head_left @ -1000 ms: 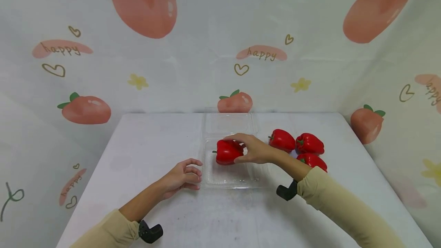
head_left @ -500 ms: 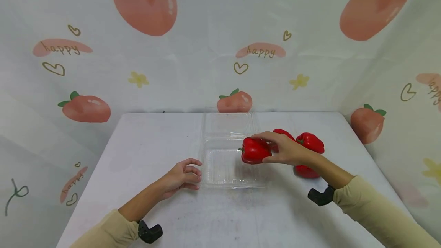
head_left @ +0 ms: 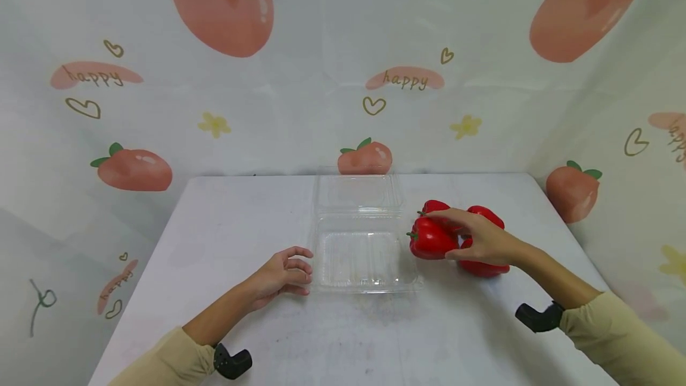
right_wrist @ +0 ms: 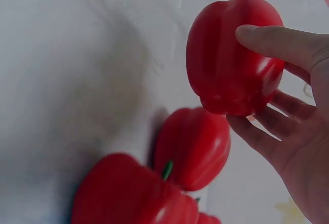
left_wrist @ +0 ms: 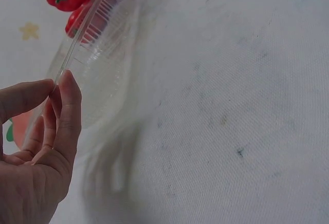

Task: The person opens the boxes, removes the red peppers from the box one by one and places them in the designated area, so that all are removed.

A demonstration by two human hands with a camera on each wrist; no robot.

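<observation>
My right hand (head_left: 485,242) grips a red bell pepper (head_left: 430,240) with a green stem, just beyond the right edge of a clear plastic clamshell container (head_left: 364,288). In the right wrist view the thumb lies along one side of this bell pepper (right_wrist: 218,64), and the fingers curl round the other side, with other peppers below. The container lies unfolded, its lid (head_left: 358,192) toward the wall. At its left edge is my left hand (head_left: 283,276). The left wrist view shows thumb and forefinger pinching the container's rim (left_wrist: 85,31).
Around the held pepper lie more red bell peppers: one behind it (head_left: 435,206), one to the right (head_left: 488,214) and one nearer (head_left: 485,268), partly hidden by the hand. A printed cloth wall (head_left: 289,118) stands at the back of the white table (head_left: 241,213).
The right hand has moved right with the bell pepper, from over the container to beside the other peppers. The left hand has stayed at the container's left edge.
</observation>
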